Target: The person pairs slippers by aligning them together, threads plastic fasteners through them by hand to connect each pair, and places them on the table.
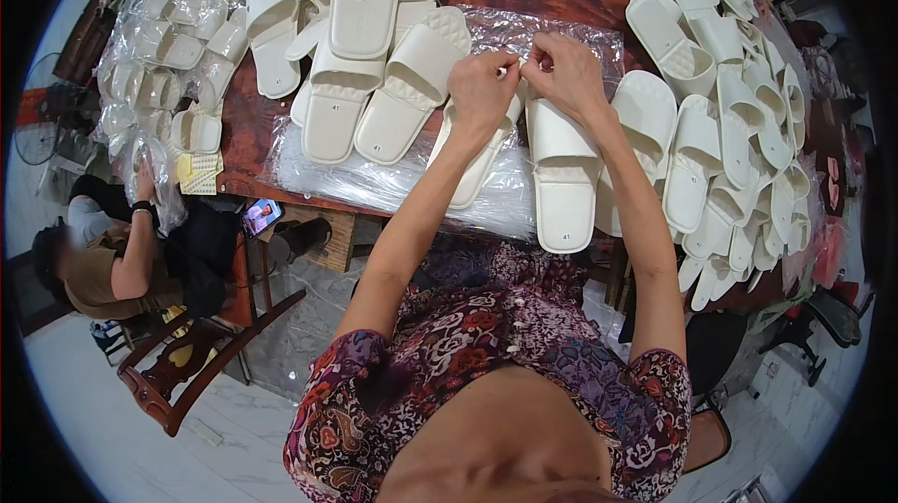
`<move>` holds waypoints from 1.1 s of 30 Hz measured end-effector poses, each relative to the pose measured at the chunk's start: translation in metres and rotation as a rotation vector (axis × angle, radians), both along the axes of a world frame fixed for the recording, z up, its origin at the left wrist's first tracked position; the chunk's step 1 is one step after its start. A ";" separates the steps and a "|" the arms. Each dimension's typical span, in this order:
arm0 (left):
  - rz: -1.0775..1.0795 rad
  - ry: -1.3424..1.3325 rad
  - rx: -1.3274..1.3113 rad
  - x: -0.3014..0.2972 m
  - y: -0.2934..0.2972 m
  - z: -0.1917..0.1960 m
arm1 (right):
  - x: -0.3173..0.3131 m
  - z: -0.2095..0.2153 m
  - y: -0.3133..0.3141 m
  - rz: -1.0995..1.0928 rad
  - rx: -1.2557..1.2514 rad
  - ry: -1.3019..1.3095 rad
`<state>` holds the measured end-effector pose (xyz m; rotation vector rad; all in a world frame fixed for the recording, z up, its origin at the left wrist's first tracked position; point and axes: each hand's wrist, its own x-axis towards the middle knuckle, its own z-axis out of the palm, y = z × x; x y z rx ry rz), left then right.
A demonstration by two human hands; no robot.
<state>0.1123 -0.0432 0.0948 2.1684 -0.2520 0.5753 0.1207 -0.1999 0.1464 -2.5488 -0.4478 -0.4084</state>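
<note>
My left hand (483,92) and my right hand (566,75) meet over the table, fingertips pinched close together. Whatever lies between them is too small to make out. Below my right hand a cream slipper (564,187) lies with its heel toward me, reaching past the table's edge. Another cream slipper (475,169) lies under my left hand and wrist, partly covered by them. Clear plastic bags (393,187) are spread flat beneath these slippers. Just left of my left hand, one more cream slipper (412,92) leans against a stack.
Stacked slippers (351,12) stand at the back left, and a big heap of slippers (739,129) covers the right side. Bagged slippers (154,54) pile up at far left, near a seated co-worker (122,260). A wooden chair (201,353) stands at lower left.
</note>
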 end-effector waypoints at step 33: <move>-0.110 -0.018 -0.105 0.000 -0.001 -0.001 | 0.000 -0.002 -0.002 0.048 -0.015 -0.010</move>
